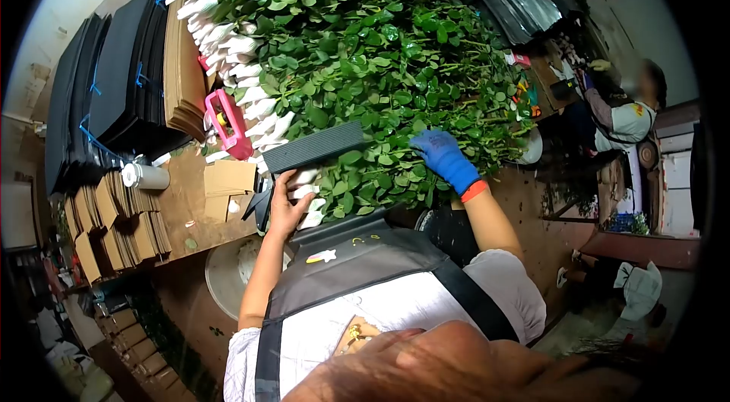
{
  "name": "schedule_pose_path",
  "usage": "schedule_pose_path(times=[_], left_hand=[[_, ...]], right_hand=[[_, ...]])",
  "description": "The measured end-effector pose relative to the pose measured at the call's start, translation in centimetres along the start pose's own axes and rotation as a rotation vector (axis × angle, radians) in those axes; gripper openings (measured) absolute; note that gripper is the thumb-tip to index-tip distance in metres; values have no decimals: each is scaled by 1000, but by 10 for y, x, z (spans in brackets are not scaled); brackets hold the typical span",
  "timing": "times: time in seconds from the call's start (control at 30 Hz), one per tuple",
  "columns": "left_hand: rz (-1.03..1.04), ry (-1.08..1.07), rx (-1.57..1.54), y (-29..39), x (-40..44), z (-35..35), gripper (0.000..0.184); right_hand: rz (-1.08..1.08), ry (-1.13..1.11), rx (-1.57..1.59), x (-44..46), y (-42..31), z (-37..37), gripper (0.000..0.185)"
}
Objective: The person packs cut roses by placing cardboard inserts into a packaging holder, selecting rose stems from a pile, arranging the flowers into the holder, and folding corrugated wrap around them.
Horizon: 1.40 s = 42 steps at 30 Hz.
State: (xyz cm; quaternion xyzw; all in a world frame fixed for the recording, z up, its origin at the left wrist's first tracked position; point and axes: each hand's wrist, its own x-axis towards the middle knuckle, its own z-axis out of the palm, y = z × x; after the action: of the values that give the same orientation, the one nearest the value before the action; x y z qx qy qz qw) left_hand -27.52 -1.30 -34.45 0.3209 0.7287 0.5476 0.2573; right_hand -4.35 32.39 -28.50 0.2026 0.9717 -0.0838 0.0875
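Observation:
My left hand (287, 204), bare, is beside the white-sleeved flower heads (303, 190) at the near left end of the leafy stems. Its thumb and fingers are apart, with fingertips against the lower left corner of a dark corrugated cardboard strip (315, 146). That strip stands on edge across the stems. In a blue glove, my right hand (441, 157) lies over the green rose-like stems (395, 82), fingers stretched onto the leaves. Some fingertips are hidden by foliage. A black-handled tool (260, 204), partly covered, lies just left of my left hand.
A pink tape dispenser (228, 124), a white lidded cup (146, 176) and brown cardboard pieces (228, 181) are on the table at left. Stacked dark boards (122, 71) stand behind them. Another person (627, 117) works at the right; a further person (635, 288) is behind.

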Motion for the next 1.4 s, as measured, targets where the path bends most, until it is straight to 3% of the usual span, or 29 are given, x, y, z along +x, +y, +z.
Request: schedule_pose_path(times=[0.07, 0.13, 0.17, 0.23, 0.3, 0.37, 0.47, 0.6, 0.73, 0.87, 1.0, 1.03, 1.1, 1.17, 1.23, 1.27, 1.3, 1.37, 1.4], left_hand=[[-52, -49, -2, -3, 1, -2, 65], [68, -90, 158, 10, 6, -6, 59], [122, -111, 241, 15, 6, -7, 56], [118, -105, 251, 16, 6, -7, 52], [116, -109, 253, 19, 8, -5, 49], [55, -109, 219, 20, 7, -4, 49], [1, -115, 191, 24, 5, -4, 46], [18, -28, 111, 7, 8, 2, 37], [18, 89, 45, -1, 8, 14, 24], [-2, 78, 76, -1, 8, 13, 25], [4, 121, 139, -4, 9, 15, 24], [-24, 107, 147, -52, 10, 21, 26], [7, 23, 47, -77, 1, 15, 31], [111, 149, 34, -74, 0, 18, 29], [410, 261, 410, -64, 10, 22, 27], [261, 165, 315, -33, 12, 18, 29], [149, 127, 218, -72, 14, 24, 28], [-140, 63, -195, -20, 8, 18, 33], [23, 111, -2, -37, 9, 22, 35]], right_hand=[[28, -92, -127, 6, -4, 5, 14], [46, -183, -262, 10, -14, -18, 14], [-9, 39, -337, 11, -14, -26, 19], [49, 178, -153, 50, -23, -63, 33], [-75, 534, -44, 100, -19, -66, 35], [-6, 576, -182, 155, -18, -58, 22], [69, 505, -307, 205, -2, -27, 26], [-8, 374, -152, 161, -22, -75, 14], [-89, 244, -204, 129, -12, -53, 16], [-261, 808, -118, 97, -35, -115, 21], [-392, 704, -22, 80, -55, -110, 28], [-380, 668, -33, 66, -72, -124, 26], [-381, 644, -148, 43, -85, -127, 23], [-393, 659, -246, 26, -89, -133, 22], [-307, 345, -260, 11, -68, -125, 26], [-274, 178, -267, 4, -55, -116, 28], [-227, 113, -241, 3, -39, -101, 28], [-161, 68, -218, 3, -12, -49, 31], [-140, 96, -220, 5, -2, -17, 33]])
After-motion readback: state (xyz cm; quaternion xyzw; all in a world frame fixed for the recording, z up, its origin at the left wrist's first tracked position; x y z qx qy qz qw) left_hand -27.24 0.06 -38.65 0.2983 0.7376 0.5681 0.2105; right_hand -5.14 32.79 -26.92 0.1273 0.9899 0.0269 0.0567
